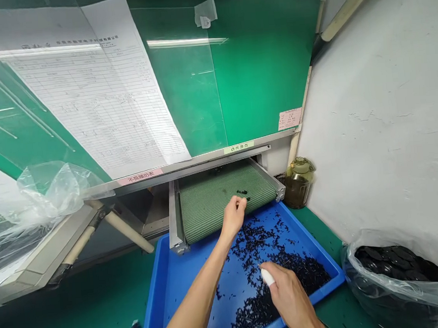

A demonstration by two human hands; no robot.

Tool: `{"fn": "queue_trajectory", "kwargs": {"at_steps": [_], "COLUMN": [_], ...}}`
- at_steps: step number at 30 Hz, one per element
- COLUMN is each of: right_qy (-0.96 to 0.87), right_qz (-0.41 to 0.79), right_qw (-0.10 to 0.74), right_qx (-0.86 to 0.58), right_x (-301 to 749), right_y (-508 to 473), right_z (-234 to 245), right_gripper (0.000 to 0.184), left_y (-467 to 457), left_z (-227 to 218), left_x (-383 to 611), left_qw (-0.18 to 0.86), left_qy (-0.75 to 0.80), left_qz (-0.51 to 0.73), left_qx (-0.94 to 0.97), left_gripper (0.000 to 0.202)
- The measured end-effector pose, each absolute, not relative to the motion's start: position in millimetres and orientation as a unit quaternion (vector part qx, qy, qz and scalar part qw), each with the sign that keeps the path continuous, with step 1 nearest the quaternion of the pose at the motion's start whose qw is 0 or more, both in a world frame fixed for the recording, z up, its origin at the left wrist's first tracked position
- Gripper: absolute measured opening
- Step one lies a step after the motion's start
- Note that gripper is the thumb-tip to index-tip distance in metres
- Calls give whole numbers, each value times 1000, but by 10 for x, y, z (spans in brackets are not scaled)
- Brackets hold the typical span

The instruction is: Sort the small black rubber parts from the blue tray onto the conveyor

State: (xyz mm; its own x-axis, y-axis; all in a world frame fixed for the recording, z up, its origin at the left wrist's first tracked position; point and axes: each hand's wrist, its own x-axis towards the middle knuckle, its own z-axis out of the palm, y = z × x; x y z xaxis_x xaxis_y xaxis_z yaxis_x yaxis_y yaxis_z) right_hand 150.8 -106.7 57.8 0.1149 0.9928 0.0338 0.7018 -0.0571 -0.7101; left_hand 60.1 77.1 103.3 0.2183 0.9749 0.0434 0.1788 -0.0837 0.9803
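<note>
Head view: the left hand (234,217) pinches its fingers together by small black pieces (241,192) on the green belt (210,200); whether one is caught, I cannot tell. The blue tray (184,278) sits under the belt's near end, presumably to catch what drops. The right hand (292,294), its thumb in a white cover (267,276), hides its fingers' state. The belt's far end is concealed.

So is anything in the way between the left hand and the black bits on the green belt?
Nothing I can see. The left hand is right by the black bits on the green belt.
</note>
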Motion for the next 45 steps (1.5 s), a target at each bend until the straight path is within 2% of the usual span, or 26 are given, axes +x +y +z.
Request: {"fn": "queue_trajectory", "kwargs": {"at_steps": [5,10,14,18,21,31,38,45], "right_qy": [-613,-607,-607,-618,-634,-692,-713,-724], "right_qz": [238,227,166,103,72,-32,-41,-22], "right_qw": [300,319,364,397,406,365,340,322], "right_qx": [-691,-692,-686,-670,-654,-622,-612,-610], "right_x": [1617,1782,1922,1979,1939,1748,1691,1695], "right_y": [-1114,-1132,-1121,-1122,-1152,-1260,-1248,-1225], "right_z": [481,447,512,695,852,1089,1125,1099], "right_gripper": [55,51,45,38,35,33,34,36], "left_y": [1059,1003,576,75,-163,-444,-538,-552], "left_z": [963,1021,1051,1054,1076,1087,1129,1083], "left_x": [778,813,670,506,444,352,336,310], "left_qw": [386,409,510,751,814,805,785,770], "left_qy": [496,483,437,308,273,259,289,290], "left_qz": [324,318,324,347,346,353,351,349], "left_qx": [707,706,666,470,379,401,421,448], "left_gripper": [13,14,28,26,21,26,34,35]}}
